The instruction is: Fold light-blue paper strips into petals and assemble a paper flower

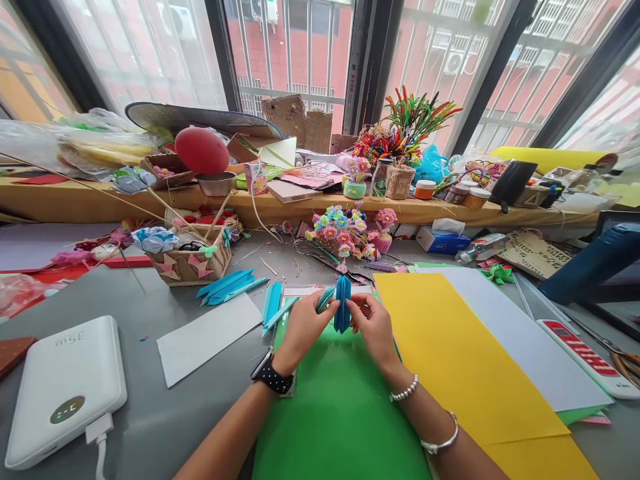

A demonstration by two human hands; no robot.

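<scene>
A stack of folded blue paper pieces (pixel 343 303) stands upright between my hands, over a green sheet (pixel 345 407). My left hand (pixel 311 323) pinches its left side, and a lighter teal folded paper piece (pixel 325 300) also sticks out of those fingers. From the right, the thumb and fingers of my right hand (pixel 371 323) close on the same blue stack. More folded blue strips (pixel 227 287) lie left of my hands, with a few light-blue strips (pixel 273 307) beside the green sheet's upper left corner.
A white paper strip (pixel 210 340) and a white power bank (pixel 67 390) with a cable lie on the left. Yellow sheets (pixel 450 360) overlap white ones on the right, near a red-and-white power strip (pixel 590 353). Behind stand a cardboard basket (pixel 195 263), small crafted flowers (pixel 345 230) and a tissue box (pixel 443 239).
</scene>
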